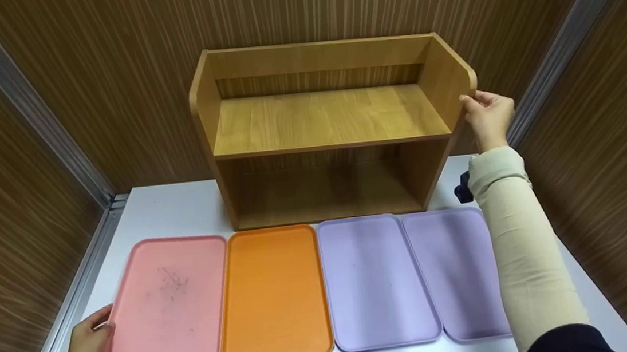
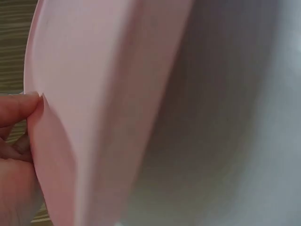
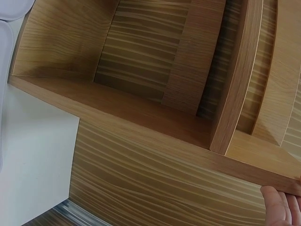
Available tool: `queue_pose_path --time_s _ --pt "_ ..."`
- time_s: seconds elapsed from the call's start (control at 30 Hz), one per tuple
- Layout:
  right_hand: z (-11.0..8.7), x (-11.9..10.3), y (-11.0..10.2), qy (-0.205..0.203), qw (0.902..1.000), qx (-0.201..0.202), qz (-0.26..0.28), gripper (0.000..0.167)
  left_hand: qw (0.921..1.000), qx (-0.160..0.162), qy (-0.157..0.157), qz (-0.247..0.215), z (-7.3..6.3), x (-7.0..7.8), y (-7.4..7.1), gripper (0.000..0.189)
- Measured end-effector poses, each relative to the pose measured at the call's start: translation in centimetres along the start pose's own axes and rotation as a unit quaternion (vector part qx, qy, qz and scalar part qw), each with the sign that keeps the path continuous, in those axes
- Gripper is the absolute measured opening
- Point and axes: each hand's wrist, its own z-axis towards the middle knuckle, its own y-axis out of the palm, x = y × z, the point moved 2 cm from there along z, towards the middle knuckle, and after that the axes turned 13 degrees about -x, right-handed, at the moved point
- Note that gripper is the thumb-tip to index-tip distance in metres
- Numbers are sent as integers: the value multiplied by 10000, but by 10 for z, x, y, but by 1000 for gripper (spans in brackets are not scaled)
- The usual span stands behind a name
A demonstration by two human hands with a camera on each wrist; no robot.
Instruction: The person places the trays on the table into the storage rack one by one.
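Thumb and fingers pinched together, the left hand (image 1: pixel 88 342) holds the pink tray (image 1: pixel 171 310), left of the orange tray (image 1: pixel 273 297), by its neighbour-free rim, while the right hand (image 1: pixel 490 116) pinches the 2-tier wooden shelf (image 1: pixel 331 118), perhaps steadying it.

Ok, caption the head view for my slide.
Left hand grips a pink tray, right hand grips a wooden shelf; an orange tray and two purple trays lie alongside.

A white counter (image 1: pixel 176 209) carries an open-fronted wooden shelf unit (image 1: pixel 331 117) at the back. Along its front, left to right, sit a pink tray (image 1: pixel 168 310), an orange tray (image 1: pixel 273 297), a lilac tray (image 1: pixel 381 284) and a second, partly hidden lilac one (image 1: pixel 458 277).
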Motion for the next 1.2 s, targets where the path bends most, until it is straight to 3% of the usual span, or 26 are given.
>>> queue_pose_path --time_s 0.2,0.33,0.53,0.77,0.93,1.2 --pt "-1 -1 1 143 9999 -67 7 36 9999 -152 -29 49 -7 4 -4 47" --pt "-3 -1 -5 233 9997 -57 100 38 9981 -452 -176 -388 -7 8 -5 52" --pt "-4 -2 -2 230 9996 -113 154 37 9932 -682 79 -937 -19 19 -10 61" --pt "-1 -3 1 64 9998 -79 182 33 9845 -945 307 -1445 -29 43 -15 59" --pt "-1 -5 0 -37 9990 -76 428 21 9815 -751 406 -1712 -32 62 -12 51" --pt "-3 -3 2 20 9994 -82 323 15 9833 -113 923 -1562 -39 88 -4 44"
